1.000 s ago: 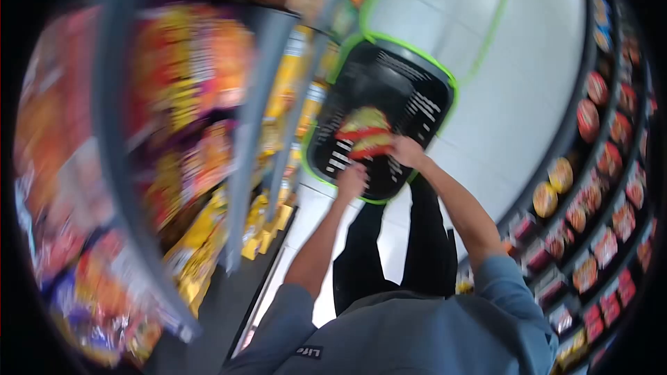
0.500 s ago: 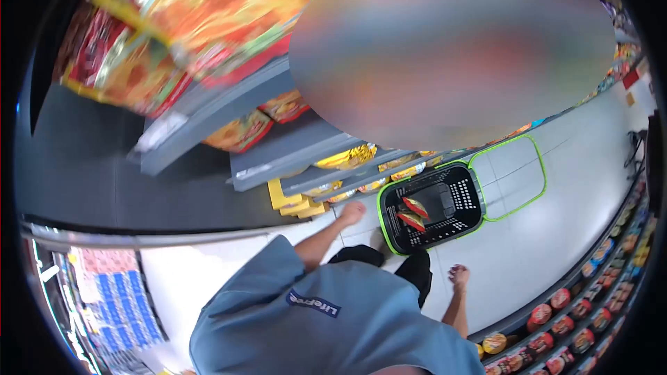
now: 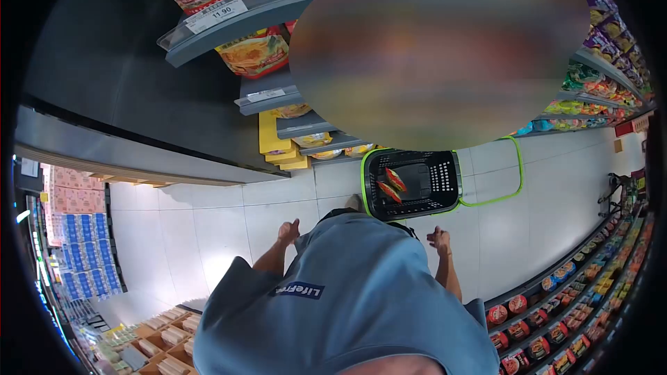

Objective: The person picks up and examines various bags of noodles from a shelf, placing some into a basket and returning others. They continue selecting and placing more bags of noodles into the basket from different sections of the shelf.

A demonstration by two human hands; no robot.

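Observation:
My left hand (image 3: 287, 231) hangs beside my blue shirt, over the floor tiles, with a finger or thumb sticking out and nothing visible in it. On the other side, my right hand (image 3: 439, 239) is held low with its fingers loosely apart, also without anything in it. Nearest to it is a black shopping basket (image 3: 451, 173) with a green rim, standing on the floor in front of my feet. Its green handle (image 3: 520, 170) lies folded out to the right. Inside the basket are two red and yellow packets (image 3: 395, 180). Neither hand touches the basket.
At upper left, a grey shelf (image 3: 243, 17) holds bagged noodles, with a price tag (image 3: 217, 14). Cup noodles (image 3: 516, 304) line the shelves at lower right. Stacked blue packs (image 3: 90, 250) stand far left. A blurred oval hides the top middle.
The view has turned and pulled back from the upper left shelf. My left hand now sits farther left and lower; my right hand appears higher. The packets remain in the basket.

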